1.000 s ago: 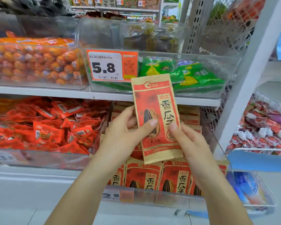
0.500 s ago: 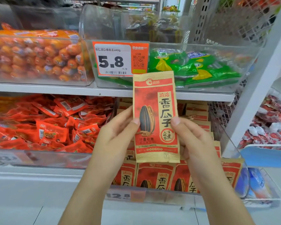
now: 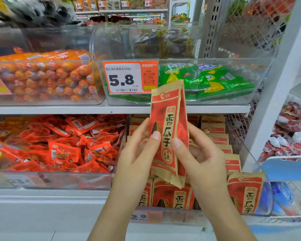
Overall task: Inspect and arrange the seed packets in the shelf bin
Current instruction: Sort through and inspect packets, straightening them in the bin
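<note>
A red and tan sunflower seed packet (image 3: 168, 129) stands upright in front of the shelf, turned partly edge-on so its side fold shows. My left hand (image 3: 137, 153) holds its left edge with the thumb on the front. My right hand (image 3: 200, 153) pinches its right side, thumb on the front and fingers behind. Below and behind the hands is the clear shelf bin (image 3: 261, 173), filled with rows of matching seed packets (image 3: 245, 193) standing upright.
A clear bin of small red snack packs (image 3: 59, 145) sits to the left. On the upper shelf are a bin of orange sausages (image 3: 42, 79), a 5.8 price tag (image 3: 129, 77) and green packets (image 3: 207, 80). A white upright (image 3: 274, 87) and a wire basket (image 3: 294, 136) stand to the right.
The packet has rotated from facing me flat to partly edge-on, and both hands have shifted closer together on it.
</note>
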Available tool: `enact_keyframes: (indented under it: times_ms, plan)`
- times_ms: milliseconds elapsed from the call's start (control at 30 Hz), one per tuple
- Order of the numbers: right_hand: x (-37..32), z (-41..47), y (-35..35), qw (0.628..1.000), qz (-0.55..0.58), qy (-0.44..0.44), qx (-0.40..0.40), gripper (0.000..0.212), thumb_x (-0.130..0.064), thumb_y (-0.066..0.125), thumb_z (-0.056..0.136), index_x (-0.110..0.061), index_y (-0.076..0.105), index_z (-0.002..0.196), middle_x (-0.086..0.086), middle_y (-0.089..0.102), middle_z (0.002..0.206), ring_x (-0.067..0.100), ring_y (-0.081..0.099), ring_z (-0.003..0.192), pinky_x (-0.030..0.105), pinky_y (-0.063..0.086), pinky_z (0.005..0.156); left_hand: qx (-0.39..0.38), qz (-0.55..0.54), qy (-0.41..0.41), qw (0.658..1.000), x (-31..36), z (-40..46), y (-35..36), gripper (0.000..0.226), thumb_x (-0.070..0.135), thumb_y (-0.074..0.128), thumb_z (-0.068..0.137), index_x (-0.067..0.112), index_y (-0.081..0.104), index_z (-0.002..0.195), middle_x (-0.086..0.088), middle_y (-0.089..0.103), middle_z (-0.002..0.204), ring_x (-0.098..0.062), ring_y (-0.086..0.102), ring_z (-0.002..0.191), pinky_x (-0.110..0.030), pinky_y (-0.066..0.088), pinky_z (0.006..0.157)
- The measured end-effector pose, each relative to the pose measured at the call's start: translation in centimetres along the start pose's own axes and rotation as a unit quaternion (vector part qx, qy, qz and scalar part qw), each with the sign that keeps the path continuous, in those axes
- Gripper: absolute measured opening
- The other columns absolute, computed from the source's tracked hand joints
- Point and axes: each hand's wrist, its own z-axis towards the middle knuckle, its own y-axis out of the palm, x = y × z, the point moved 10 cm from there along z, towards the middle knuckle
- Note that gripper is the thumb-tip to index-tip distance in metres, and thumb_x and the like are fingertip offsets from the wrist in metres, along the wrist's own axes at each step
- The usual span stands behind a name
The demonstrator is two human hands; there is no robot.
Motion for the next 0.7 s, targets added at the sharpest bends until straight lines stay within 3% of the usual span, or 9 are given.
enact_keyframes:
  times_ms: [67,133,200,267,400,500,600,700]
  plan:
    - [-0.3,0.0,0.0,1.000,-0.016,-0.015,0.008,0.040,-0.044,0.069,0.076,-0.043,0.069,0.116,-0.006,0.073,0.109,0.025,0.072,0.085,0.042,0.061,0.074,-0.065,-0.077,-0.036,0.994,-0.9,-0.1,0.6,0.072,0.057,0.070,0.069,0.037,0.049,0.135,0.023,0.074,0.093,-0.009,0.063,0.116,-0.016,0.054,0.075]
    - [-0.6,0.1,0.0,0.999,-0.027,-0.026,0.005,0.041,-0.048,0.066,0.076,-0.045,0.067,0.117,-0.006,0.071,0.112,0.027,0.070,0.083,0.042,0.061,0.071,-0.080,-0.115,-0.060,0.988,-1.3,0.1,1.0,0.092,0.071,0.080,0.046,0.039,0.058,0.129,0.020,0.074,0.102,-0.011,0.067,0.110,-0.028,0.055,0.083]
    - [-1.1,0.1,0.2,0.998,-0.046,-0.044,0.000,0.036,-0.049,0.062,0.079,-0.044,0.068,0.114,-0.009,0.069,0.110,0.021,0.068,0.082,0.034,0.060,0.067,-0.098,-0.109,-0.051,0.988,-1.1,-0.4,1.8,0.069,0.067,0.082,0.051,0.040,0.070,0.113,0.013,0.072,0.110,-0.018,0.066,0.111,-0.037,0.055,0.092]
    - [-1.4,0.1,0.1,0.997,-0.061,-0.048,0.001,0.031,-0.051,0.057,0.081,-0.044,0.071,0.109,-0.014,0.068,0.110,0.010,0.066,0.079,0.024,0.055,0.066,-0.127,-0.102,-0.043,0.986,-0.8,-1.2,2.6,0.051,0.063,0.082,0.057,0.041,0.074,0.103,0.007,0.072,0.111,-0.024,0.065,0.113,-0.038,0.053,0.095]
    - [-1.2,0.6,-2.0,0.996,-0.077,-0.031,0.018,0.031,-0.055,0.054,0.082,-0.040,0.072,0.102,-0.017,0.068,0.112,0.003,0.064,0.106,0.019,0.052,0.081,-0.166,-0.084,-0.071,0.980,-1.4,-1.6,3.0,0.073,0.077,0.077,0.048,0.041,0.070,0.111,0.006,0.072,0.116,-0.013,0.066,0.111,-0.029,0.053,0.090]
    - [-0.6,1.2,-3.7,0.998,-0.048,0.007,0.036,0.046,-0.055,0.066,0.071,-0.026,0.065,0.107,-0.017,0.068,0.111,-0.003,0.062,0.106,0.013,0.050,0.084,-0.205,-0.068,-0.084,0.973,-1.0,-2.4,4.0,0.064,0.078,0.075,0.047,0.051,0.069,0.104,0.013,0.073,0.111,-0.006,0.068,0.104,-0.014,0.053,0.078]
    - [0.5,1.4,-4.8,0.997,-0.014,0.056,0.053,0.073,-0.070,0.071,0.056,-0.023,0.060,0.110,-0.017,0.068,0.112,0.000,0.062,0.110,0.023,0.053,0.091,-0.209,-0.039,-0.089,0.973,-0.9,-2.4,4.7,0.034,0.064,0.065,0.070,0.056,0.068,0.103,0.018,0.073,0.107,-0.002,0.068,0.102,-0.012,0.051,0.078]
    - [0.7,1.2,-5.1,0.995,0.009,0.078,0.053,0.069,-0.071,0.071,0.055,-0.024,0.060,0.105,-0.014,0.070,0.101,0.005,0.067,0.101,0.020,0.054,0.084,-0.217,-0.025,-0.075,0.973,-0.4,-2.3,5.1,0.056,0.060,0.067,0.066,0.047,0.065,0.120,0.022,0.069,0.116,0.002,0.064,0.107,-0.014,0.051,0.082]
